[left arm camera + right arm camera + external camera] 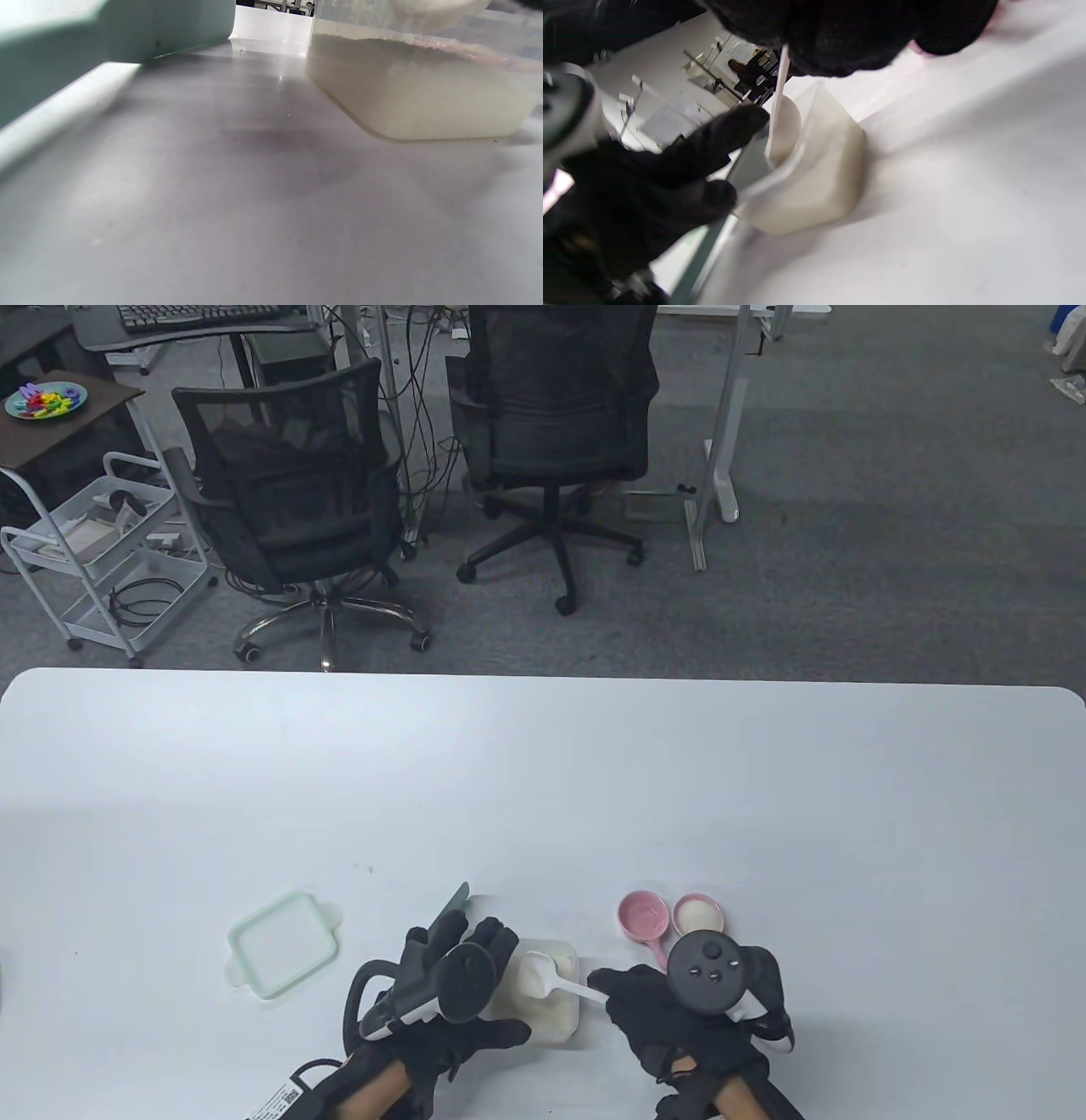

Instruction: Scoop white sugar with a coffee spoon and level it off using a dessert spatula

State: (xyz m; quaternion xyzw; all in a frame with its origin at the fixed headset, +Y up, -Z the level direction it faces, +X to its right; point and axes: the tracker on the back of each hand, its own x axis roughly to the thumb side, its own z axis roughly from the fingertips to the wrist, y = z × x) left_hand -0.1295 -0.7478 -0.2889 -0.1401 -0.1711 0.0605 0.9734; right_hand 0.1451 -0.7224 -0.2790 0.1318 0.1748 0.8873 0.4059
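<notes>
Right hand point(670, 1010) pinches the coffee spoon point(551, 976) by its handle end, the handle running out leftward from the fingertips so the heaped bowl sits over the sugar container point(547, 997). Left hand point(450, 984) curls round the dessert spatula point(451, 909), blade pointing up and away past its fingertips, just left of the bowl. Leveling likely falls to the left hand, the nearer one.

White spoon point(543, 972) heaped w/ sugar, over sugar tub point(562, 1020).
</notes>
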